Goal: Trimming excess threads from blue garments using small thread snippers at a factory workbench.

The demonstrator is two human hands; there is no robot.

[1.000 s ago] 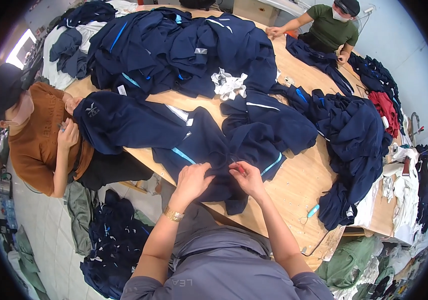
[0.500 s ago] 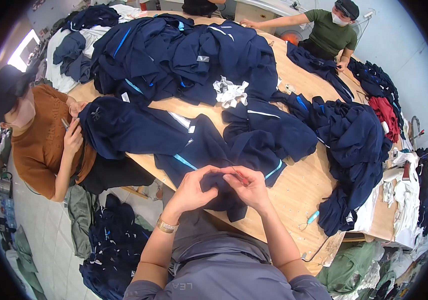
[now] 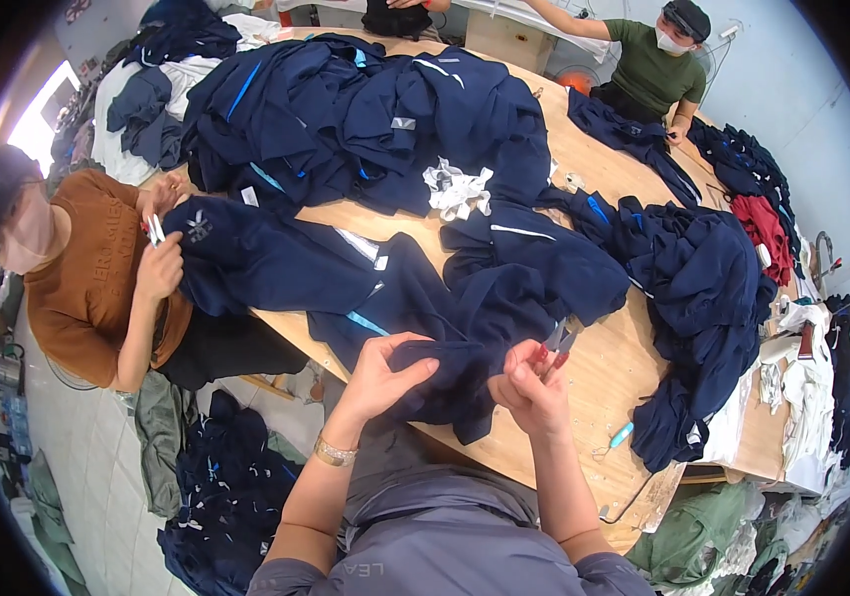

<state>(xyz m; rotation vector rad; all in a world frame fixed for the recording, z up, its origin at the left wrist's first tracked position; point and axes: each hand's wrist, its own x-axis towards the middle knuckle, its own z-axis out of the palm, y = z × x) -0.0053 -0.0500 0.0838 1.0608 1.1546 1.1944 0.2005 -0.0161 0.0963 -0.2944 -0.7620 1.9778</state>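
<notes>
My left hand (image 3: 383, 379) pinches the edge of a navy garment (image 3: 291, 263) between thumb and fingers near the table's front edge. To its right, my right hand (image 3: 532, 392) is closed around small red-handled thread snips (image 3: 561, 343). Their metal blades point away from me, apart from the cloth my left hand holds. The garment stretches left toward a co-worker in a brown top, whose hand (image 3: 159, 266) is at its far end with a small metal tool. A light blue strip (image 3: 366, 323) shows on the cloth beyond my left hand.
A large heap of navy garments (image 3: 296, 119) covers the table's far side, with white scraps (image 3: 458, 189) beside it. More navy clothes (image 3: 698, 278) lie at right, near a light-blue-handled tool (image 3: 622, 434). A co-worker in green (image 3: 643, 70) handles dark cloth at the far right.
My right hand has moved right, away from my left hand, and the snips' blades now show. The left co-worker's hands have shifted. The green-clad co-worker's arm has lifted off the table.
</notes>
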